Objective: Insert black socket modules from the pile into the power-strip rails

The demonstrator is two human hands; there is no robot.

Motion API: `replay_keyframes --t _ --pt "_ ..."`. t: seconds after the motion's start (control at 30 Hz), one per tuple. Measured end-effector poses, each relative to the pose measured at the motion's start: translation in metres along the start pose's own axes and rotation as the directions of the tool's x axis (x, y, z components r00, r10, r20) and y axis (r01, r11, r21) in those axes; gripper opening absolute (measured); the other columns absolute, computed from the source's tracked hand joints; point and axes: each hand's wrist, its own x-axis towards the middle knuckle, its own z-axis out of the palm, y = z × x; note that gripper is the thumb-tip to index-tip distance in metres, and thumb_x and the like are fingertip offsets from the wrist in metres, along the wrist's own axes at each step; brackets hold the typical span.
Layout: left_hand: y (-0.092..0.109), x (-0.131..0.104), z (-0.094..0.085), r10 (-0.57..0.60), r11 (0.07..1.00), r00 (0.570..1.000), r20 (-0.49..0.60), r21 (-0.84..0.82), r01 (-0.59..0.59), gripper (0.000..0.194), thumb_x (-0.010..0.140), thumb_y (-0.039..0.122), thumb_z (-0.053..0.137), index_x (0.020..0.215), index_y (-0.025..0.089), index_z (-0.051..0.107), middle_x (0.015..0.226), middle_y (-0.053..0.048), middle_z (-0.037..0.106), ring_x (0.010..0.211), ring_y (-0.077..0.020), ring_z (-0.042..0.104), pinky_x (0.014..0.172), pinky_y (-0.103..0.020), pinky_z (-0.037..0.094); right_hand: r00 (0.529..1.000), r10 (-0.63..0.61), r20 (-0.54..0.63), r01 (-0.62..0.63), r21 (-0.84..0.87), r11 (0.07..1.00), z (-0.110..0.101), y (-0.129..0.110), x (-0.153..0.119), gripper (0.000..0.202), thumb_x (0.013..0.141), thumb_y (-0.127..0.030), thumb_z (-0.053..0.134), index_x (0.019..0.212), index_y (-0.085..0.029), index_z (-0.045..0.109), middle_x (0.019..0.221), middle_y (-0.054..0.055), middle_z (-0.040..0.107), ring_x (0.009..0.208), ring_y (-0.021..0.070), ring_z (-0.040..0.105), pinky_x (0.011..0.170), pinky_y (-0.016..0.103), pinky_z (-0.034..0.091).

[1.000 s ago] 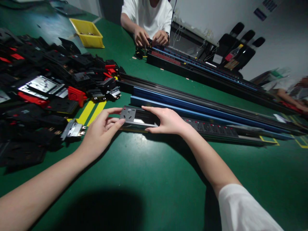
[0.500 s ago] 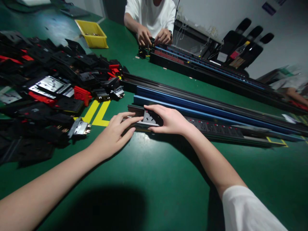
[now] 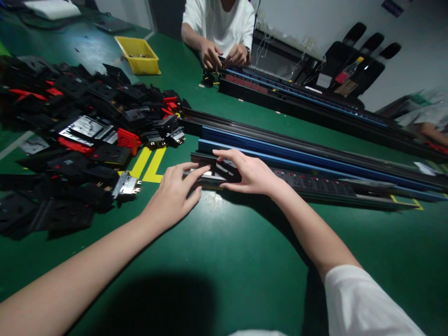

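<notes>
A black channel (image 3: 371, 202) lies lengthwise on the green table, with a row of black socket modules (image 3: 304, 182) with red dots seated in it. Near its left end, a loose black socket module (image 3: 227, 171) is in or just over the channel, partly hidden by my fingers. My right hand (image 3: 250, 173) grips this module, thumb on the near side and fingers on the far side. My left hand (image 3: 177, 191) rests at the channel's left end, fingers stretched and spread, index fingertip over the opening beside the module.
Behind the channel run blue rails (image 3: 280, 161) and another black channel (image 3: 252, 130). A heap of black and red socket parts (image 3: 87, 126) covers the left. A yellow bin (image 3: 140, 58) stands beyond it. Across the table, a person's hands (image 3: 224, 56) work at another long strip (image 3: 280, 100).
The module under my right hand has tipped, and its socket face shows less. My left index finger stays near it. The whole view has shifted slightly.
</notes>
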Motion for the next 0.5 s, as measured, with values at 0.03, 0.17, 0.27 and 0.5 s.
replay_keyframes --t 0.03,0.17,0.27,0.5 --pt "-0.0009 0.0000 0.0000 -0.007 1.000 1.000 -0.004 -0.022 0.007 0.055 0.093 0.028 0.050 0.148 0.029 0.043 0.137 -0.013 0.050 0.124 -0.0311 0.047 0.108 -0.053 0.041 1.000 -0.002 0.004 0.002 0.000 1.000 -0.0001 -0.0003 -0.0005 0.079 0.087 -0.037 0.068 0.153 -0.029 0.026 0.142 0.009 0.054 0.124 0.0259 0.059 0.097 0.039 0.053" --pt "-0.0038 0.0004 0.0001 -0.049 0.997 0.999 -0.003 -0.068 0.049 0.054 0.094 0.029 0.049 0.147 0.020 0.042 0.134 -0.015 0.052 0.124 -0.0309 0.047 0.108 -0.050 0.040 1.000 -0.005 0.008 0.005 -0.012 1.000 -0.0003 -0.0012 -0.0016 0.079 0.087 -0.033 0.067 0.154 -0.028 0.024 0.140 0.008 0.055 0.122 0.0249 0.059 0.097 0.037 0.052" --pt "-0.0051 0.0010 0.0001 -0.069 0.994 0.998 0.000 -0.083 0.069 0.054 0.094 0.031 0.048 0.146 0.018 0.042 0.133 -0.015 0.053 0.123 -0.0307 0.049 0.107 -0.049 0.041 1.000 -0.006 0.017 0.007 -0.042 0.999 -0.0002 -0.0016 -0.0016 0.079 0.087 -0.032 0.066 0.155 -0.028 0.024 0.139 0.008 0.056 0.120 0.0244 0.060 0.093 0.035 0.052" --pt "-0.0062 0.0012 0.0003 -0.092 0.990 0.995 0.032 -0.104 0.095 0.052 0.093 0.033 0.050 0.144 0.021 0.043 0.135 -0.014 0.054 0.125 -0.0331 0.050 0.107 -0.051 0.041 0.999 0.003 0.034 -0.001 -0.063 0.998 -0.0010 -0.0040 -0.0012 0.072 0.091 -0.035 0.059 0.154 -0.029 0.026 0.143 0.006 0.055 0.124 0.0239 0.058 0.092 0.031 0.051"
